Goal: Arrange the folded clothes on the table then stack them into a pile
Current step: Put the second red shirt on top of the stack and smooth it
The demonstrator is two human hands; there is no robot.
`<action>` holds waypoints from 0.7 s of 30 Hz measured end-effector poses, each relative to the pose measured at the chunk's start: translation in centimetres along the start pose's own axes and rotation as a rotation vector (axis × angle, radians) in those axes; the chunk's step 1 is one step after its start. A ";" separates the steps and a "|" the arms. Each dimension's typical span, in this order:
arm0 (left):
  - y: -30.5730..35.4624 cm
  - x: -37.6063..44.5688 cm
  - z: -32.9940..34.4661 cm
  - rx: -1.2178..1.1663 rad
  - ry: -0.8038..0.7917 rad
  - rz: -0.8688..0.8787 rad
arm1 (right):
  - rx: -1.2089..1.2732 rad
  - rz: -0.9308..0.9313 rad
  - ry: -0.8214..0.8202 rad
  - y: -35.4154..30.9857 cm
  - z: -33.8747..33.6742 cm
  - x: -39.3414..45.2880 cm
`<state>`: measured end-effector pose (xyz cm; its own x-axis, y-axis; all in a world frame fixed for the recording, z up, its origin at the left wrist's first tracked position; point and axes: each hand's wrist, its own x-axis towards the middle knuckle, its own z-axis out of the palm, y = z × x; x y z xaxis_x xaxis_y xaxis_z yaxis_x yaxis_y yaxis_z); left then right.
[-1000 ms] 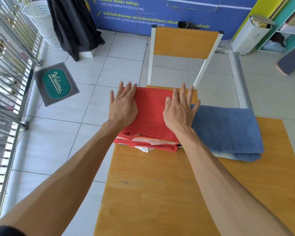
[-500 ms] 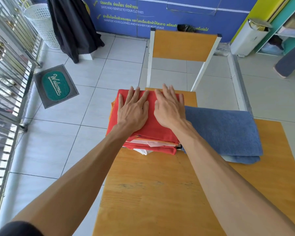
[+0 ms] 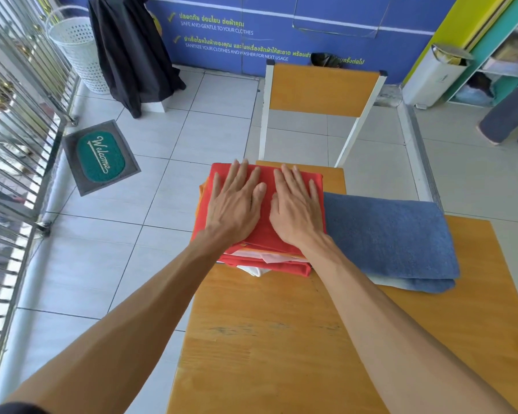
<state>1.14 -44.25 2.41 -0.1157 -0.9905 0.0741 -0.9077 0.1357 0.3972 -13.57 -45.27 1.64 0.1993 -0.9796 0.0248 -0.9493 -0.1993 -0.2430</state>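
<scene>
Closest is the orange wooden bench [image 3: 281,348], with two bare arms reaching out over it.

A bit farther, at the far left corner of the bench, sits a pile of folded red, orange and white clothes [image 3: 266,261]. The top piece is a red folded cloth [image 3: 268,186]. White and orange edges stick out at the near side of the pile, and an orange edge shows on the left side too.

The left hand [image 3: 237,204] lies flat on the left part of the red cloth, fingers straight and a little spread, pointing away. The right hand [image 3: 296,207] lies flat on the right part, fingers straight too. Both hands are wide and flat, pressing on the cloth, gripping nothing. Their thumbs are near each other in the middle but do not touch.

Just to the right of the pile, touching it, lies a thick blue folded towel [image 3: 389,240] on the bench.

Past the bench stands a chair with an orange wooden back and white frame [image 3: 323,91]. Its seat is right behind the pile.

On the white tiled floor to the left lies a grey and green welcome mat [image 3: 100,156]. Farther back stand a white plastic laundry basket [image 3: 78,52] and a hanging black cloth [image 3: 132,49], against a blue wall with writing [image 3: 281,28].

At the far right is a white bin [image 3: 434,76].
</scene>
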 end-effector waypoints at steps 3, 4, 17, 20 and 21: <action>0.2 -0.9 1.5 0.075 -0.006 -0.013 | 0.031 0.025 0.005 0.8 0.5 -0.2; 0.0 -1.1 1.9 0.082 0.006 -0.018 | 0.043 0.036 0.002 1.0 0.6 -0.3; -2.3 -4.0 2.0 0.044 0.173 -0.003 | 0.063 0.115 -0.015 0.9 1.0 -0.1; -1.5 -2.7 1.1 0.051 0.180 -0.044 | 0.041 0.107 -0.030 1.1 1.0 -0.1; -1.4 -2.2 1.0 0.067 0.157 -0.057 | 0.040 0.104 -0.024 1.1 1.0 -0.2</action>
<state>2.28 -42.24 0.77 -0.0034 -0.9803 0.1974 -0.9363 0.0725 0.3436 -14.37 -45.24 0.39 0.1066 -0.9940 -0.0261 -0.9547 -0.0950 -0.2819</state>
